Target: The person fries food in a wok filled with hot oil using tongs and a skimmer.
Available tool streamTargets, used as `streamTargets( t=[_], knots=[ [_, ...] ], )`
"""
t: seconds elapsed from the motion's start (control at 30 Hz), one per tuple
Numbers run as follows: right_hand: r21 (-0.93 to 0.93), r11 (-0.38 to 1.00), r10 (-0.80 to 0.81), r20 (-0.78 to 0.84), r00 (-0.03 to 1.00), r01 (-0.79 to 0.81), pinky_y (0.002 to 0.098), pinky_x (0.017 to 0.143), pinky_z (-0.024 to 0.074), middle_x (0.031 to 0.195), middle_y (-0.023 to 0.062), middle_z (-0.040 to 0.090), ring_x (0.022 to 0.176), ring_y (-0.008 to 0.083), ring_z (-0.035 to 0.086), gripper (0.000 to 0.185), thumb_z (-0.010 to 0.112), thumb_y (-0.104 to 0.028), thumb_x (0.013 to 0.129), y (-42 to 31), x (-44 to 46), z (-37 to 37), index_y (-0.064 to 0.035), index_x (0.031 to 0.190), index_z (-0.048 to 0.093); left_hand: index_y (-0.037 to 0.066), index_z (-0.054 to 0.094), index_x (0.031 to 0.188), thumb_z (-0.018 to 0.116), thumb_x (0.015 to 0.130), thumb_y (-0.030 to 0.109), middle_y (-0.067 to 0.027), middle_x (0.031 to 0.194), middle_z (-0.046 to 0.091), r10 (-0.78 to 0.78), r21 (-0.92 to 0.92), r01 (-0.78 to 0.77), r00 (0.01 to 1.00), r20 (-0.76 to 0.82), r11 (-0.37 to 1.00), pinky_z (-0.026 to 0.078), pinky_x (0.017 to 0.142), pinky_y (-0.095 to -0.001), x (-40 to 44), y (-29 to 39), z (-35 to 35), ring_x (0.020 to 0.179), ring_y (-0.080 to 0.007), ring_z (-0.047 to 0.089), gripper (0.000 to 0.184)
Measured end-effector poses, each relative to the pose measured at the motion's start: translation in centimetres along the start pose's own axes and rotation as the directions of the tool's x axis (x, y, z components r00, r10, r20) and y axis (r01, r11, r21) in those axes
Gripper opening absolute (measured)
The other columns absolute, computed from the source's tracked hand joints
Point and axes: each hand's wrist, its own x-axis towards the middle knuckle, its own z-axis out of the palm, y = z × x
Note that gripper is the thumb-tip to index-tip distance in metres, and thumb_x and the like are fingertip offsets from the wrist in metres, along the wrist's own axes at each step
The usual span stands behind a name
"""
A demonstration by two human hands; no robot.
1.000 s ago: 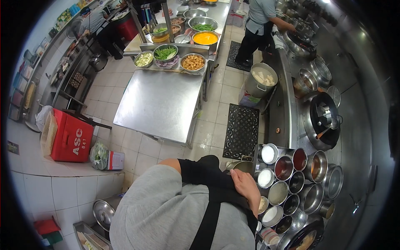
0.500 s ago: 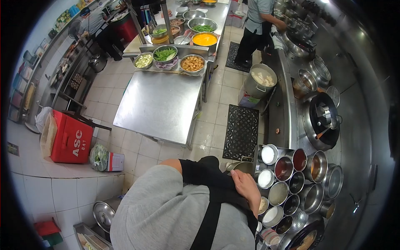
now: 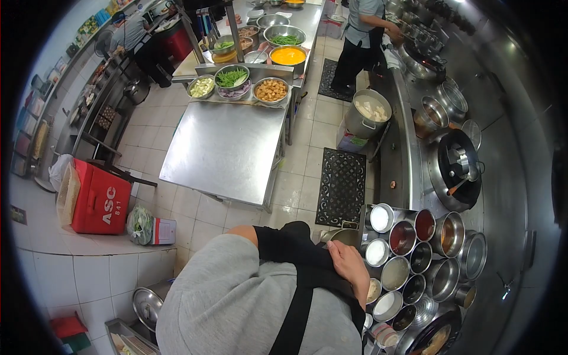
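My right hand point(image 3: 349, 265) lies against the black sleeve point(image 3: 287, 244) on my bent left arm, in front of my black apron point(image 3: 293, 322). Its thumb points up along the cloth and the fingers look curled over it, though their tips are partly hidden. My left hand does not show; that forearm runs across my body and disappears by the right hand. Just to the right stand steel pots, among them one of white powder point(image 3: 381, 218), one of red sauce point(image 3: 402, 236) and one of pale liquid point(image 3: 394, 274). A larger pot point(image 3: 346, 236) is partly hidden beyond the hand.
Ahead is a steel table point(image 3: 225, 148) with bowls of cut vegetables point(image 3: 231, 77) and brown chunks point(image 3: 271, 90). Woks point(image 3: 455, 168) line the stove on the right, where a co-worker point(image 3: 362, 41) stands. A red cooler box point(image 3: 100, 198) is at left. Another person point(image 3: 133, 38) bends at the far-left counter.
The view has shifted very slightly. My right hand and left arm keep the same pose. The co-worker's arm at the stove has moved a little.
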Motion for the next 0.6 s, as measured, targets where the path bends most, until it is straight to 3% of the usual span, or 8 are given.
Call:
streamTargets(
  t=[0.6],
  knots=[
    [0.036,0.998,0.046,-0.008,0.999,-0.045,0.0574,0.082,0.0487,0.096,0.0297,0.069,0.098,0.0542,0.063,0.049,0.045,-0.044,0.11,-0.68,-0.12,-0.61,-0.0008,0.098,0.065,0.01,0.071,0.107,0.058,0.105,0.032,-0.01,0.098,0.074,0.007,0.037,-0.007,1.0,-0.02,0.999,0.055,0.086,-0.0369,0.22,0.74,0.35,0.094,-0.0237,0.071,0.027]
  ],
)
